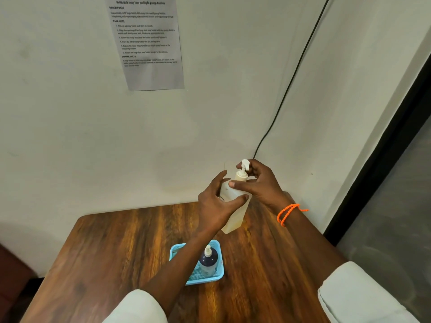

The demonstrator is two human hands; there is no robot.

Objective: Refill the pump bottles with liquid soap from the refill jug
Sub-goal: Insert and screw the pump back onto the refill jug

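Bottle in play: a pale, translucent plastic pump bottle point(234, 206) with a cream collar and white pump head, held up off the brown wood-grain table point(121, 257), tilted, near the back right corner.
Left hand: the left hand point(215, 206) is wrapped around the bottle's body, thumb across the front and fingers curled behind, a firm clasp with the palm against the plastic.
Right hand: the right hand point(258, 183) is up at the neck, fingers closed loosely round the collar and pump stem, forefinger laid across the bottle's shoulder.
Step, as I read it: working the pump head at the neck. Whether it is coming off or being tightened on, I cannot tell.
Doing it well: keep the left hand as the anchor, let only the right turn, grip the collar rather than the thin nozzle, and bring the bottle nearer upright so nothing runs out.
Basket: a small light-blue plastic mesh basket point(217, 277) sits mid-table, holding a dark navy pump bottle point(208, 262) with a white pump, standing upright inside.
Refill jug: not in sight.
Fill level: a yellowish tint shows low in the pale bottle, but I cannot be sure how full it is.
Watch for: slippery soap on the fingers loosening that left-hand hold.
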